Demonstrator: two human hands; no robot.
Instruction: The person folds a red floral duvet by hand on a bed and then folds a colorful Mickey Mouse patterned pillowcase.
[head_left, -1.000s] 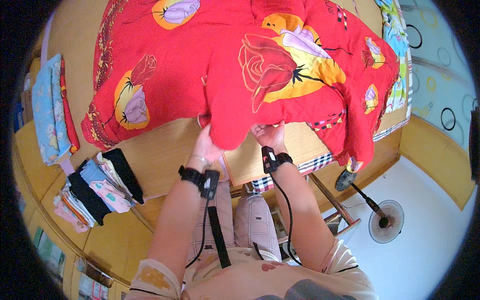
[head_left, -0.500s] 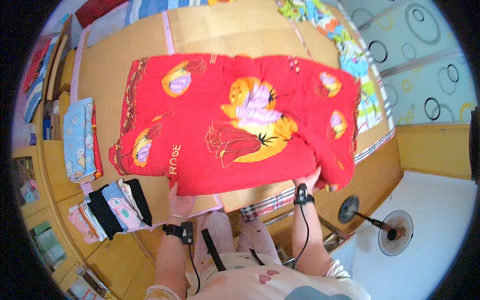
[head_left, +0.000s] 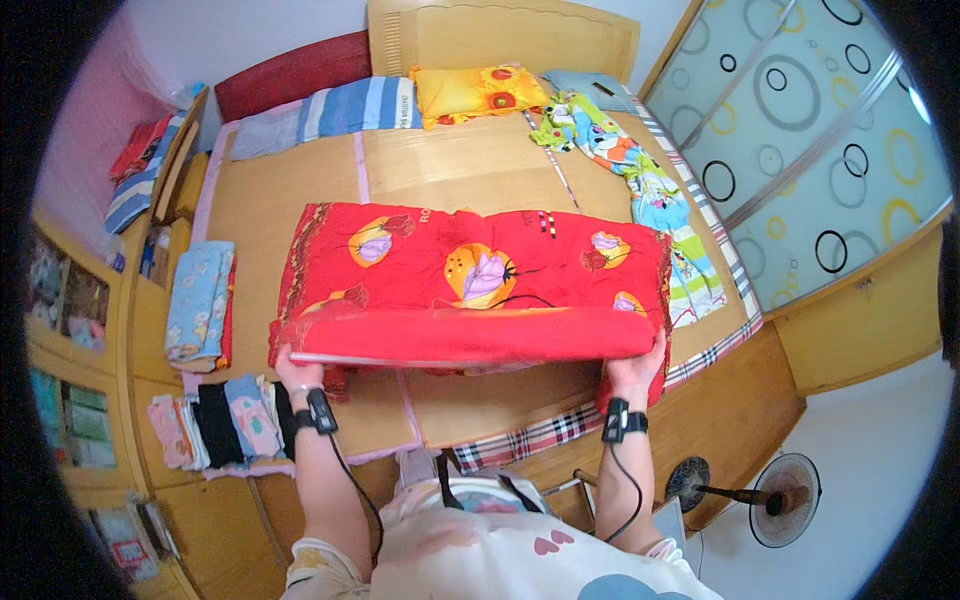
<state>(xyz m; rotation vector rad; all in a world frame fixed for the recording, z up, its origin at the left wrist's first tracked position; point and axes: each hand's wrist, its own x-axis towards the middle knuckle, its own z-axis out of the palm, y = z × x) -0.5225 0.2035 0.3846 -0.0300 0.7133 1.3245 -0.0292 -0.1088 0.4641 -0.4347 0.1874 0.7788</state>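
A red floral blanket with orange and lilac flowers is spread across the mat-covered bed. Its near edge is lifted and doubled back over the rest, forming a slightly blurred plain red band. At the left end of that band my left hand is closed on the edge. My right hand grips the other end, its fingers partly hidden by the cloth. Some red cloth hangs below each hand. Both wrists wear black straps with small devices and cables.
Folded clothes and a folded blue blanket lie along the left side. A crumpled colourful cover runs down the right. Pillows, including a yellow one, line the headboard. A fan stands on the floor at lower right.
Both hands have lifted the blanket's near edge and folded it away from me over the middle, covering the large central pattern. My hands are wider apart, and the view takes in the headboard.
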